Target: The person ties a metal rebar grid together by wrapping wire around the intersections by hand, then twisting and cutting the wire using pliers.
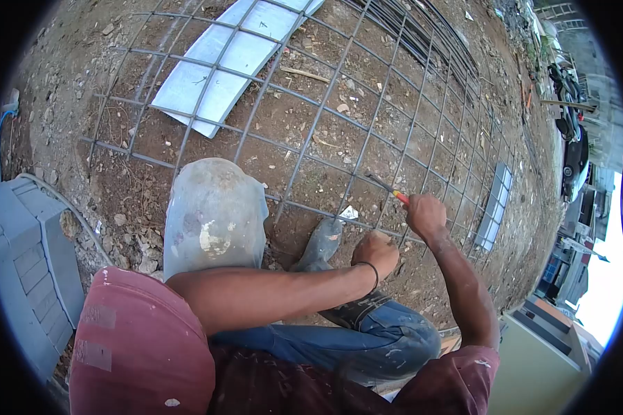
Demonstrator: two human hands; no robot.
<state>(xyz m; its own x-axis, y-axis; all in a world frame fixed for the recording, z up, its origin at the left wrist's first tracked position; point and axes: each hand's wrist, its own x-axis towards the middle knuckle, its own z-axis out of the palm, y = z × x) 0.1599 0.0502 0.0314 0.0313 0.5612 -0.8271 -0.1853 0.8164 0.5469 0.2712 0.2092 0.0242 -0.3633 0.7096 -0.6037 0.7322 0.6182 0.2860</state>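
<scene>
My right hand (426, 214) is closed around the red and yellow handles of a pair of pincers (387, 187). Their dark head points up and left, over a bar of the steel rebar mesh (318, 160). Close by, my left hand (377, 253) is curled into a fist at the near edge of the mesh, with a dark band on its wrist. What its fingers hold, if anything, is hidden. A small white scrap (349, 212) lies on the soil beside my shoe (324, 240).
A pale board (221, 62) lies beneath the mesh at upper left, and another panel (494, 207) at right. Loose rebar (429, 34) is bundled at the top. Grey blocks (31, 270) are stacked at left. Parked vehicles (576, 155) stand far right.
</scene>
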